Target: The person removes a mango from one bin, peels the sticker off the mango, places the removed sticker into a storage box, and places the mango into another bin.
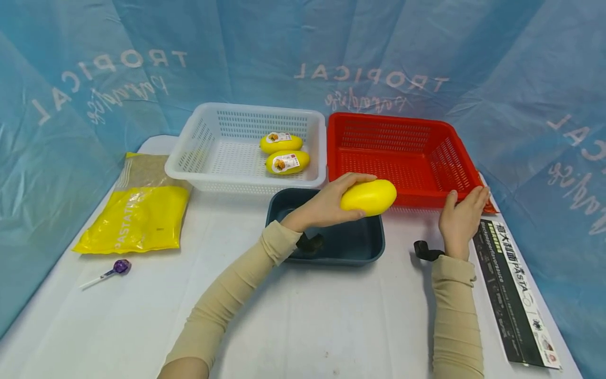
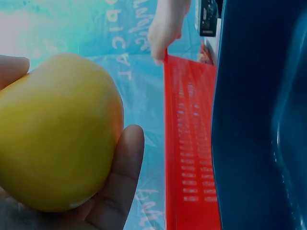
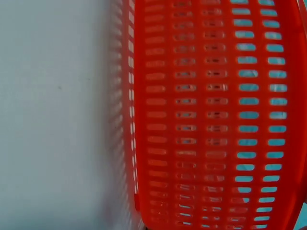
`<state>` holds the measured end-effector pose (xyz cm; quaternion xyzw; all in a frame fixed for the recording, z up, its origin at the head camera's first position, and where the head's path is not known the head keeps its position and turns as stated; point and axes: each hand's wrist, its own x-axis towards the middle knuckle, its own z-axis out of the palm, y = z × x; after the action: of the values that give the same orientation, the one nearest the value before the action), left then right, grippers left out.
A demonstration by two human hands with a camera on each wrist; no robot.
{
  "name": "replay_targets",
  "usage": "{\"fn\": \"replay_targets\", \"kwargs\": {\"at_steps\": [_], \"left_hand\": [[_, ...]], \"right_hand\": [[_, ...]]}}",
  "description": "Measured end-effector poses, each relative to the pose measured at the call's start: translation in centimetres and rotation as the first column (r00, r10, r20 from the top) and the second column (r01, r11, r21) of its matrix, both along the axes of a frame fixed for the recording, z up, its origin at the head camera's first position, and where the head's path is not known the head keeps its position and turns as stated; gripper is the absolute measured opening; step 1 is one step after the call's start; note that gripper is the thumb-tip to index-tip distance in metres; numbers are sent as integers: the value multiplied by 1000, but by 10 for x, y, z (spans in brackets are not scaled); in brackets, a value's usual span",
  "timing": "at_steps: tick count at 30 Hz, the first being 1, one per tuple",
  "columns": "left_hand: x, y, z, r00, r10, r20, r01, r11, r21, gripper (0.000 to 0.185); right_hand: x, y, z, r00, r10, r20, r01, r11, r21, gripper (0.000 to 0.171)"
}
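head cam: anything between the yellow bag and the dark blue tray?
Nothing. In the head view only bare white table separates the yellow bag from the dark blue tray.

Three yellow mangoes (image 1: 368,197), two baskets (image 1: 215,173), one blue tray (image 1: 331,252), one yellow bag (image 1: 137,216), one lollipop (image 1: 120,267), one pasta box (image 1: 513,295).

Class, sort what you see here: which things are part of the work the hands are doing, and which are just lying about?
In hand:
left hand gripping yellow packet
right hand resting on red basket
dark blue tray below the packet

Lying about:
white basket with two yellow packets
yellow bag
lollipop
pasta box
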<state>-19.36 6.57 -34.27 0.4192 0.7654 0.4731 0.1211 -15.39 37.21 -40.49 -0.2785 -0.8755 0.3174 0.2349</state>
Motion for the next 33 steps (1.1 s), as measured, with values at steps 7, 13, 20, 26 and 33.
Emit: {"fn": "replay_targets", "kwargs": {"at_steps": [7, 13, 20, 26, 33], "left_hand": [[-17, 5, 2, 999, 42, 10, -42, 999, -22, 68], [-36, 13, 7, 995, 95, 24, -94, 995, -28, 67], [-58, 21, 15, 989, 130, 71, -127, 991, -51, 67], [-75, 29, 21, 985, 145, 92, -138, 988, -75, 65], [-94, 38, 20, 984, 139, 113, -121, 981, -154, 64]], "right_hand": [[-3, 7, -3, 1000, -22, 8, 22, 1000, -21, 69], [-3, 7, -3, 1000, -17, 18, 17, 1000, -13, 69], [-3, 8, -3, 1000, -10, 14, 11, 1000, -10, 68], [-4, 9, -3, 1000, -14, 19, 14, 1000, -25, 69], [-1, 8, 0, 998, 5, 70, -6, 1000, 6, 70]]}}
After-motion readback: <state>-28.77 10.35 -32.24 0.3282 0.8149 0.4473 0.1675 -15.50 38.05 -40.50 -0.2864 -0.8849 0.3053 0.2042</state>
